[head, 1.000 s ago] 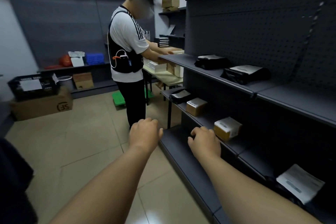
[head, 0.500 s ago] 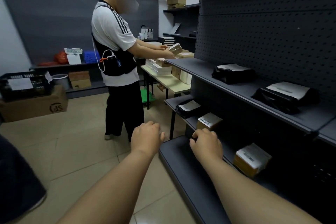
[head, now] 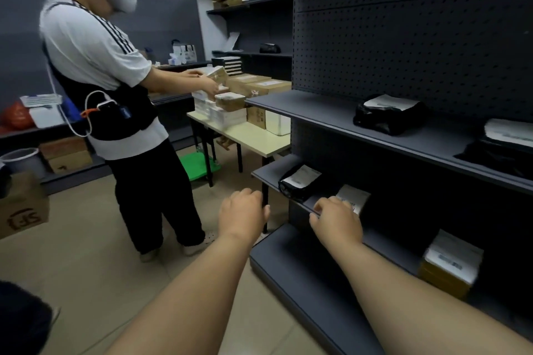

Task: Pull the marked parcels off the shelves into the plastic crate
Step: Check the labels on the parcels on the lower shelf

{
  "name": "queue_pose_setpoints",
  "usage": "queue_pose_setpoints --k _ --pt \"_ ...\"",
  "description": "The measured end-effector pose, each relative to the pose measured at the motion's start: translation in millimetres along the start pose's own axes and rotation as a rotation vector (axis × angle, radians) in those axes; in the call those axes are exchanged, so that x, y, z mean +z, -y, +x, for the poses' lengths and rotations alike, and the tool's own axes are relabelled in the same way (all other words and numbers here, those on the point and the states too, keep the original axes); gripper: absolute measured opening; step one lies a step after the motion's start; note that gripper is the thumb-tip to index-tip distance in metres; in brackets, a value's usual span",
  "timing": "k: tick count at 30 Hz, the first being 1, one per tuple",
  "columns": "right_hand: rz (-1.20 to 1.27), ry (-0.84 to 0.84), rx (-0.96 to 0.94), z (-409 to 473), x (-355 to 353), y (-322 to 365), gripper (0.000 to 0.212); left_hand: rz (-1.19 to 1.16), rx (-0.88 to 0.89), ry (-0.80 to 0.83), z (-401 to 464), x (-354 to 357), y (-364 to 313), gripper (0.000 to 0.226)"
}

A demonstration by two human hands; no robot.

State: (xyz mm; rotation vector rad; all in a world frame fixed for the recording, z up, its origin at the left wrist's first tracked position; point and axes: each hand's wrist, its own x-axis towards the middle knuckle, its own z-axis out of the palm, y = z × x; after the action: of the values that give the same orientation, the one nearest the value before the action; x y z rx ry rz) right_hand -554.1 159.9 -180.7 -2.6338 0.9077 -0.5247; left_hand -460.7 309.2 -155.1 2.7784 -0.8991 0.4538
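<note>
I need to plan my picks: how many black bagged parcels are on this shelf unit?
3. One bag on the upper shelf, a second further right at the frame edge, a third on the middle shelf. More may lie out of view.

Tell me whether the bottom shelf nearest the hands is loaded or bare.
Bare where visible: the bottom shelf shows only dark surface; its far right is hidden.
</note>
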Motion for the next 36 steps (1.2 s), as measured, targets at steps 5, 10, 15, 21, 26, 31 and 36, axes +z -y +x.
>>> queue_pose_setpoints --k 5,10,15,21,26,31,36 --pt "-0.002 -0.041 0.11 22.8 25.9 41.1 0.022 -0.007 0.097 0.024 43.9 9.0 47.4 0.026" --pt "-0.021 -0.05 0.159 42.1 47.3 60.8 0.024 -0.004 0.146 0.049 76.6 27.7 75.7 0.027" --pt "-0.043 -0.048 0.2 63.1 66.8 66.9 0.025 -0.022 0.187 0.067 104.9 49.7 90.3 0.027" --pt "-0.033 -0.052 0.233 111.5 94.3 68.2 0.027 -0.022 0.242 0.07 153.2 85.7 98.5 0.027" --pt "-0.04 -0.066 0.289 168.9 122.7 57.9 0.025 -0.025 0.303 0.093 215.0 127.0 95.0 0.025" --pt "-0.076 -0.065 0.364 227.3 141.3 36.3 0.025 -0.077 0.361 0.127 285.1 164.6 78.1 0.025" --pt "-0.104 -0.064 0.4 274.5 152.0 19.1 0.026 -0.126 0.389 0.137 339.3 194.0 66.4 0.025"
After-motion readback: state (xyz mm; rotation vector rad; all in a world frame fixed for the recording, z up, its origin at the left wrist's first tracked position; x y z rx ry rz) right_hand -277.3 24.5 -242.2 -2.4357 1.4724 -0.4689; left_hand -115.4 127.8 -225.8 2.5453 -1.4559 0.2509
